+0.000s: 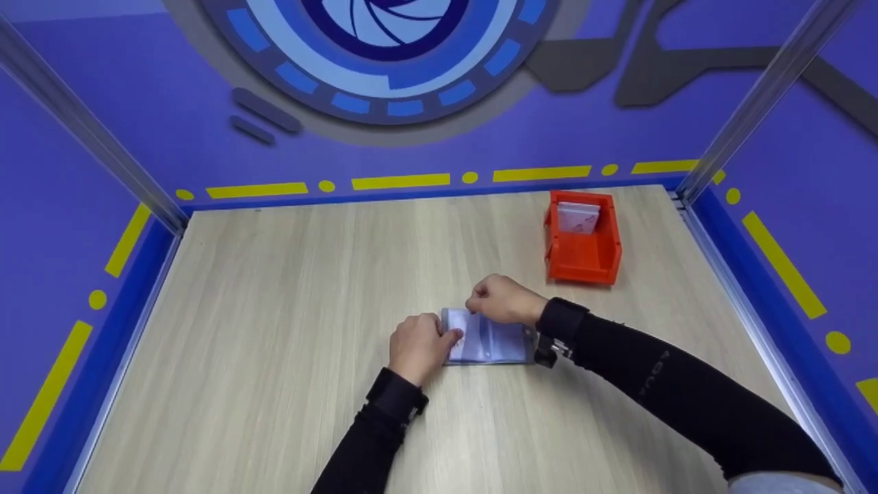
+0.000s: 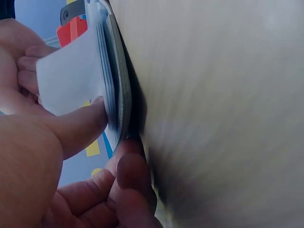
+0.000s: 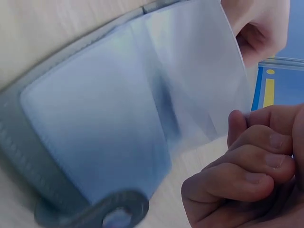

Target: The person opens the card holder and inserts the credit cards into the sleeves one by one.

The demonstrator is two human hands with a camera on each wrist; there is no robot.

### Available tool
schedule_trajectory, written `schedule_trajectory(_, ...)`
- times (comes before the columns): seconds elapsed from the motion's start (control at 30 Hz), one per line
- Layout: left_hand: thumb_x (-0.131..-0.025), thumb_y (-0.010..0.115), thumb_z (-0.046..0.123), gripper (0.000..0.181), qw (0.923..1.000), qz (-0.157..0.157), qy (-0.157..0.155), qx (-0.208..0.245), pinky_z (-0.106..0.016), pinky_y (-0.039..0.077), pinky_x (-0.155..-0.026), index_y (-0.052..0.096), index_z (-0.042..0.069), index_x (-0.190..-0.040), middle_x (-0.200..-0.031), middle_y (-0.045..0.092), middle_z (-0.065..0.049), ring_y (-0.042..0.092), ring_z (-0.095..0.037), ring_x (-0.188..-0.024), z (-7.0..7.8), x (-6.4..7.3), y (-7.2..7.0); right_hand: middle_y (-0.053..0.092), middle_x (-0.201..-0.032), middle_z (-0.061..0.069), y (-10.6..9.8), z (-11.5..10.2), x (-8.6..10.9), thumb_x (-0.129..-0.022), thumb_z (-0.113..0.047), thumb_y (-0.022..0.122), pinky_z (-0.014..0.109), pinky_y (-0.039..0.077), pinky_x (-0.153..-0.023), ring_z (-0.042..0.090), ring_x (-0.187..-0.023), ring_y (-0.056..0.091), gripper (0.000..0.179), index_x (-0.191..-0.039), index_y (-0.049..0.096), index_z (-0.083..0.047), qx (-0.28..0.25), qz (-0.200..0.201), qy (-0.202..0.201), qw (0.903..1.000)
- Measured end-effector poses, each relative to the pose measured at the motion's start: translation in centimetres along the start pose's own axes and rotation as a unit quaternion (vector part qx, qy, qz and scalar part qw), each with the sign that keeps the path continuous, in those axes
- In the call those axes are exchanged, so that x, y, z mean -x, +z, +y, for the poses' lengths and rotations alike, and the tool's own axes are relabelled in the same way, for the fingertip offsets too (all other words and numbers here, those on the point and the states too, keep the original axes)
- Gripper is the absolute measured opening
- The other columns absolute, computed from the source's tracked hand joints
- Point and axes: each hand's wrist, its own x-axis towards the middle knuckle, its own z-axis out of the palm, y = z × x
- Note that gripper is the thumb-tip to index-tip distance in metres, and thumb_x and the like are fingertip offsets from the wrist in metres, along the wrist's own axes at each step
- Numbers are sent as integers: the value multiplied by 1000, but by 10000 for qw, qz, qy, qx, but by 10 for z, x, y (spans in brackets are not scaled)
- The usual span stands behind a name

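Observation:
A card holder (image 1: 504,348) with clear plastic sleeves and a grey-green stitched cover lies opened out on the table. My left hand (image 1: 417,346) grips its left edge, thumb on top of the sleeves and fingers underneath. At the far edge, my right hand (image 1: 506,300) pinches the corner of one clear sleeve (image 3: 194,71) between thumb and forefinger, the other fingers curled in. In the left wrist view that sleeve stands lifted from the stacked pages. A strap with a snap button (image 3: 135,202) sticks out from the cover's other end.
A red open bin (image 1: 583,259) stands at the back right of the wooden table (image 1: 288,288), with several pale printed cards (image 1: 577,218) upright in it. Blue-purple panels (image 1: 411,161) wall the back and both sides, joined by metal posts.

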Motion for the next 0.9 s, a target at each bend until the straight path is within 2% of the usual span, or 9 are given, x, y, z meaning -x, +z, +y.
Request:
schedule_trajectory(0.13,-93,87,36,48,9998,104,104,-115,-33,35,-55,51,20,-65,-66,52,6,48,-15,-60,0,1,-1,49,-64,-11,6,-3,-7,-99,-18,64,26,33,-60,10,-63,45,27,-84,78,-2,49,78,12,10000)
schedule_trajectory(0.3,-96,83,32,47,9997,96,81,-220,-34,35,-55,51,19,-64,-66,53,4,47,-16,-59,1,0,-1,47,-58,-12,16,-5,-16,-97,-17,67,24,33,-56,9,-57,45,31,-67,68,-11,162,135,89,9997)
schedule_trajectory(0.43,-105,74,29,39,9996,81,71,-267,-39,42,-56,65,14,-70,-71,66,-4,59,-20,-62,1,-1,-2,46,-55,-12,22,-6,-21,-96,-17,67,24,33,-54,7,-53,44,40,-58,56,-21,324,154,264,9990)
schedule_trajectory(0.57,-109,67,28,38,9994,120,95,-315,-45,49,-59,72,11,-75,-77,74,-11,68,-27,-66,2,-1,-3,46,-54,-11,23,-7,-24,-96,-17,67,24,33,-52,7,-52,44,42,-56,54,-22,382,179,351,9985)
schedule_trajectory(0.67,-108,68,32,44,9994,130,107,-312,-42,45,-57,62,15,-67,-70,66,-5,60,-23,-62,3,-1,-4,44,-53,-11,22,-8,-26,-97,-18,68,24,32,-51,7,-50,42,44,-55,52,-22,442,154,384,9982)
schedule_trajectory(0.77,-103,75,39,48,9995,163,178,-215,-36,38,-55,55,19,-64,-65,56,3,50,-16,-58,2,0,-3,43,-52,-11,22,-10,-26,-98,-21,68,24,31,-51,7,-50,41,46,-55,52,-22,497,125,443,9977)
schedule_trajectory(0.9,-95,85,46,50,9996,155,222,-63,-32,34,-54,55,20,-65,-64,51,8,47,-12,-57,-1,2,-1,44,-52,-11,21,-12,-24,-99,-24,68,25,32,-52,9,-52,42,42,-58,60,-18,464,104,530,9975)
